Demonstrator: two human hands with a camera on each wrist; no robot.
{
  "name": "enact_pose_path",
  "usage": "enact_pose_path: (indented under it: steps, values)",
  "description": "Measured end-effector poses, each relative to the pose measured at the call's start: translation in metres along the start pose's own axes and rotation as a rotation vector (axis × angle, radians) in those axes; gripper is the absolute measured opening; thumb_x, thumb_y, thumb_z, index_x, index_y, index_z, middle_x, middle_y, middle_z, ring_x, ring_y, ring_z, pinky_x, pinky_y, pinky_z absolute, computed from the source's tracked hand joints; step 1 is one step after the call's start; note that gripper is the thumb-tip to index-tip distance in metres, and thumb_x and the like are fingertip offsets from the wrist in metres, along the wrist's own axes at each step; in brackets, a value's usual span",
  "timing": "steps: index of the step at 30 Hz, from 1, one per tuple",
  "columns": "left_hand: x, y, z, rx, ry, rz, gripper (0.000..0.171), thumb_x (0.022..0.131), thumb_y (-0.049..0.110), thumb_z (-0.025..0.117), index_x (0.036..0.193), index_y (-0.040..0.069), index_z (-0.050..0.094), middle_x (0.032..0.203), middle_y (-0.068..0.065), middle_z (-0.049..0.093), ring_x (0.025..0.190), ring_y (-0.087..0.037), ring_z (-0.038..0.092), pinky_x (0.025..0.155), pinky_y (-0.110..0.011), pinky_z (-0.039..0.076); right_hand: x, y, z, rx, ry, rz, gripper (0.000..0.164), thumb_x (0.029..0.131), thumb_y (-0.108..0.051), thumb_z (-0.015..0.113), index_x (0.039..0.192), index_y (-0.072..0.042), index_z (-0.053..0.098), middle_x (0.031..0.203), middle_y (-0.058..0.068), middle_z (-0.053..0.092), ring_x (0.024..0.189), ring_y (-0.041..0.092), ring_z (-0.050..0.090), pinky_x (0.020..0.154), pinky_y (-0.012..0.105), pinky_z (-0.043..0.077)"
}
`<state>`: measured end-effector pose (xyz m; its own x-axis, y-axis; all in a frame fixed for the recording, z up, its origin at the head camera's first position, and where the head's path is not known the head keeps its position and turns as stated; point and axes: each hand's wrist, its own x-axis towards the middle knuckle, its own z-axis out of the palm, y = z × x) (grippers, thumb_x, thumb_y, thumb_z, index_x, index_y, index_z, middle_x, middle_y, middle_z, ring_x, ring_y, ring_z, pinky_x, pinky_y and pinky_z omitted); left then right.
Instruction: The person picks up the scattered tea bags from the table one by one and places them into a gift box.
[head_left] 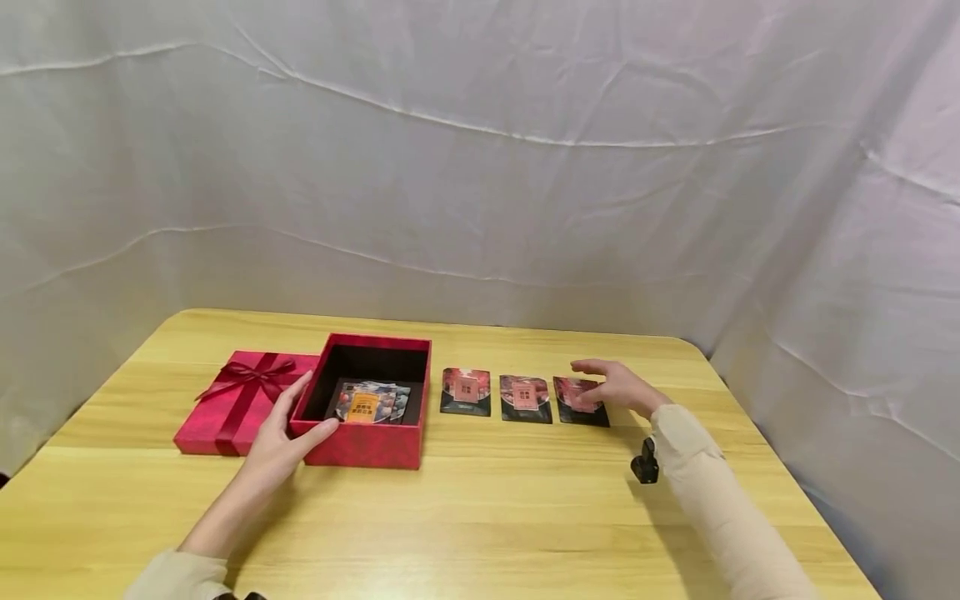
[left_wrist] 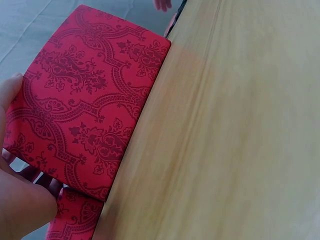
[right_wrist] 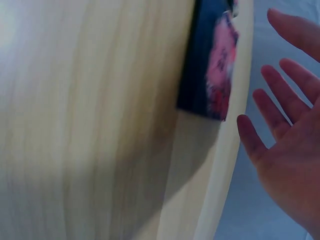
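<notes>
A red patterned gift box (head_left: pixel 363 447) with a dark inside stands without its lid. My left hand (head_left: pixel 272 454) holds its front left corner, thumb at the front rim and fingers along the left side. Printed sachets (head_left: pixel 367 406) lie inside the box, the front one with an orange label. To its right are three dark sachets with pink labels in a row: a left one (head_left: pixel 467 392), a middle one (head_left: pixel 526 398) and a right one (head_left: pixel 583 413). Over the right sachet my right hand (head_left: pixel 621 390) hovers, fingers spread and holding nothing in the right wrist view.
The red lid (head_left: pixel 197 429) with a dark red ribbon bow (head_left: pixel 251 377) lies left of the box, close against it. Pale cloth (head_left: pixel 480 208) hangs behind the wooden table (head_left: pixel 487 517) and along its sides.
</notes>
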<state>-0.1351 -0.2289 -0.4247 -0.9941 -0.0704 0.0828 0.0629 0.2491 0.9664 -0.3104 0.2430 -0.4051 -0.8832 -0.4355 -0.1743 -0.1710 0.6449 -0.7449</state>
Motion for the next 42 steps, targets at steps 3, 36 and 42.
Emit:
enact_pose_path:
  steps: [3, 36, 42]
  values:
    - [0.001, 0.0, 0.001, -0.006, -0.004, -0.003, 0.083, 0.093, 0.02, 0.065, 0.156, 0.018, 0.012, 0.152, -0.02, 0.024, 0.134, -0.037, 0.024, 0.106, -0.06, 0.025, -0.002, 0.006, 0.0, -0.013, -0.027, 0.004, 0.073, 0.082, -0.004, 0.075, 0.144, 0.007, 0.037, 0.145, 0.028, 0.036, 0.13, 0.043, 0.039, 0.1, 0.051, 0.039]
    - [0.002, 0.001, 0.001, -0.018, 0.019, -0.017, 0.083, 0.092, 0.019, 0.067, 0.156, 0.018, 0.014, 0.15, -0.021, 0.027, 0.132, -0.036, 0.028, 0.106, -0.058, 0.026, -0.009, 0.033, 0.003, -0.101, -0.083, -0.097, 0.093, 0.072, -0.002, 0.082, 0.146, 0.011, 0.027, 0.145, 0.035, 0.031, 0.134, 0.05, 0.024, 0.106, 0.061, 0.023]
    - [0.001, 0.001, 0.001, -0.003, 0.021, -0.022, 0.084, 0.092, 0.02, 0.067, 0.156, 0.018, 0.014, 0.151, -0.02, 0.025, 0.134, -0.036, 0.024, 0.107, -0.061, 0.022, -0.008, 0.035, 0.004, -0.145, -0.032, -0.076, 0.092, 0.069, -0.01, 0.086, 0.144, 0.007, 0.035, 0.143, 0.034, 0.032, 0.13, 0.049, 0.028, 0.105, 0.063, 0.024]
